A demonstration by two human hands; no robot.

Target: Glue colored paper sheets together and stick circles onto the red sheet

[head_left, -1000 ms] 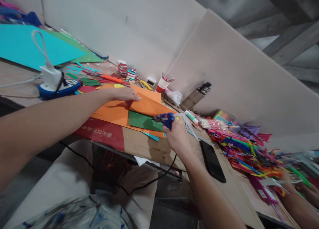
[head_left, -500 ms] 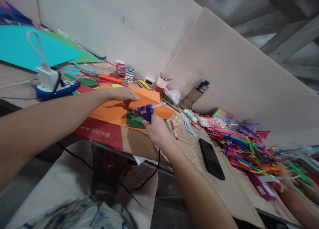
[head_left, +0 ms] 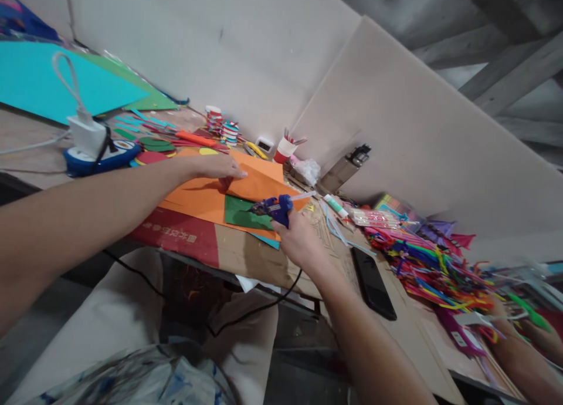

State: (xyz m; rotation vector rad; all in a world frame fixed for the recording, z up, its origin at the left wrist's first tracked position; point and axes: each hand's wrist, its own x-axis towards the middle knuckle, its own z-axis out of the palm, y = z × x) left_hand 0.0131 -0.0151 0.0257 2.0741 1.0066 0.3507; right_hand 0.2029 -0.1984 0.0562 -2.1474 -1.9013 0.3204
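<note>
My right hand [head_left: 298, 236] is wrapped round the handle of a blue glue gun [head_left: 275, 208], and a clear glue stick [head_left: 304, 197] juts from its back end. The nozzle points left, over a green sheet [head_left: 240, 212]. My left hand [head_left: 223, 168] is closed on the raised flap of an orange sheet of paper [head_left: 259, 179], lifting it off the green piece. Its fingertips are partly hidden. Under these, the corner of a light blue sheet [head_left: 269, 240] peeks out at the table's near side.
Right of my hand lie a black phone [head_left: 373, 282], a glue stick tube [head_left: 335, 205] and a heap of coloured pipe cleaners [head_left: 426, 264]. A co-worker's hands [head_left: 510, 328] are at far right. A blue power strip [head_left: 103, 157] stands left. The gun's black cord [head_left: 259, 311] hangs below the table edge.
My right hand has drawn the glue gun to the right along the green sheet, uncovering more of it. My left hand stays at the orange flap.
</note>
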